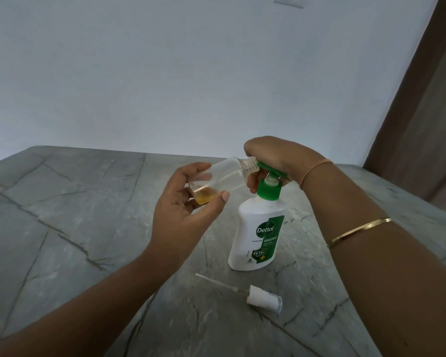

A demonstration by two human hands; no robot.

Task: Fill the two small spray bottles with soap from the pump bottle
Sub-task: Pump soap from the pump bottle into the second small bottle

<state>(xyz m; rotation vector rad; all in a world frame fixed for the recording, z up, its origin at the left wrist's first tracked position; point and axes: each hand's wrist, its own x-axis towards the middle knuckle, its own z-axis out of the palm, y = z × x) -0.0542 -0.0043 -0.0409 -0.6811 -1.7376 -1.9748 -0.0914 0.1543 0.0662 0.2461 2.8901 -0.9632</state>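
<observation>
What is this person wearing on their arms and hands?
Both arms are bare, with no sleeves in view. The right hand has a thin peach band at the wrist and a slim gold bangle farther up the forearm. The left hand and its arm carry no jewellery. No rings show on the fingers in view.

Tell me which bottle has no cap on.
The small clear bottle held tilted in the left hand: its threaded neck is bare. The white pump bottle has its green pump on.
</observation>
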